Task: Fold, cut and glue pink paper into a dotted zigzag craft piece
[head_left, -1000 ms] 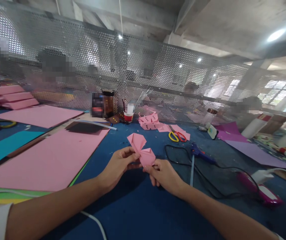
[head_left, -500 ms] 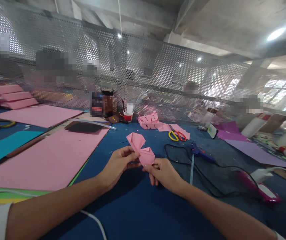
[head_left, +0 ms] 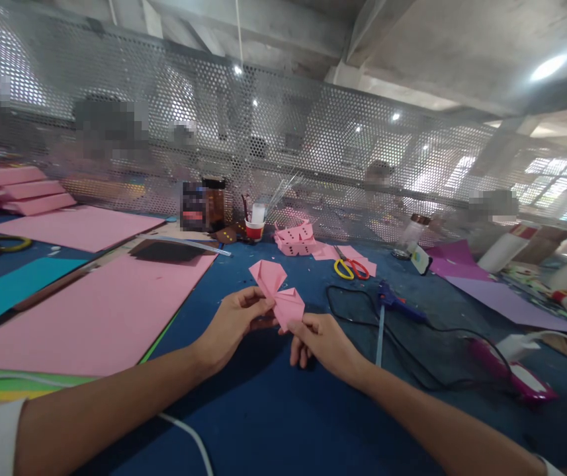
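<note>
A folded pink paper bow (head_left: 289, 307) is held above the blue table (head_left: 273, 416), its two lobes spreading up-left and down-right from a narrow middle. My left hand (head_left: 236, 324) pinches it at that narrow middle, thumb in front and fingers behind. With thumb and forefinger, my right hand (head_left: 325, 344) grips the lower right lobe at its edge; its other fingers curl below. Part of the paper is hidden behind the fingers. Right of my hands lies a blue hot glue gun (head_left: 402, 305) with a clear glue stick.
Scissors (head_left: 351, 268) with yellow and red handles lie beyond my hands, near a dotted pink paper piece (head_left: 296, 239). Large pink sheets (head_left: 89, 317) cover the left side. A magenta power strip (head_left: 516, 373) and cables lie right. A perforated metal screen (head_left: 303, 139) stands behind.
The paper bow has turned slightly, and its lower right lobe shows flatter to me. My right thumb and forefinger have shifted a little along that lobe. My left hand keeps its pinch.
</note>
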Available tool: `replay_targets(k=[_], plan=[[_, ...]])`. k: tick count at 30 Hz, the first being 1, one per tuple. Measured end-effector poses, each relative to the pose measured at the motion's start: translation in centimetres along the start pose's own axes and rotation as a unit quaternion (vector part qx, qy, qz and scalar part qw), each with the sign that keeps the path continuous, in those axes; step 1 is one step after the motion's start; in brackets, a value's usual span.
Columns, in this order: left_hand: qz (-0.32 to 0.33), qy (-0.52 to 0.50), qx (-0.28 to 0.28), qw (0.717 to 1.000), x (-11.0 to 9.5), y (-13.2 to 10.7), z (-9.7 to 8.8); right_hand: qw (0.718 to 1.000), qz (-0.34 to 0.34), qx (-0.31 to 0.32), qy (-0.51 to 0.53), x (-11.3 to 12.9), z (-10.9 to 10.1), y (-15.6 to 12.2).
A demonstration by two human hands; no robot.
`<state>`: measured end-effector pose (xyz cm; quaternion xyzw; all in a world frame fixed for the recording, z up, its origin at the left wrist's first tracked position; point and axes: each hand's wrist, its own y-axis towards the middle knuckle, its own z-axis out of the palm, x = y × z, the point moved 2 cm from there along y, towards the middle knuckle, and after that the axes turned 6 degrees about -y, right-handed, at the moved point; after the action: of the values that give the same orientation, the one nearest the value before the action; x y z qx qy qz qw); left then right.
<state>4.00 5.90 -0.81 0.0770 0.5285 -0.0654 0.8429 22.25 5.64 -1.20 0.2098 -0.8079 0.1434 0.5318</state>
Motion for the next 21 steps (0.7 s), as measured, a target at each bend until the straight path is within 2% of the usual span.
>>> replay_targets(k=[13,21], plan=[[-0.005,0.005,-0.007,1.000,-0.20,0.06,0.07,1.000,-0.005,-0.010,-0.007,0.48,-0.10,-0.31],[-0.009,0.017,0.004,1.000,0.07,0.04,-0.01,1.000,0.002,-0.012,-0.023,-0.23,0.01,-0.11]])
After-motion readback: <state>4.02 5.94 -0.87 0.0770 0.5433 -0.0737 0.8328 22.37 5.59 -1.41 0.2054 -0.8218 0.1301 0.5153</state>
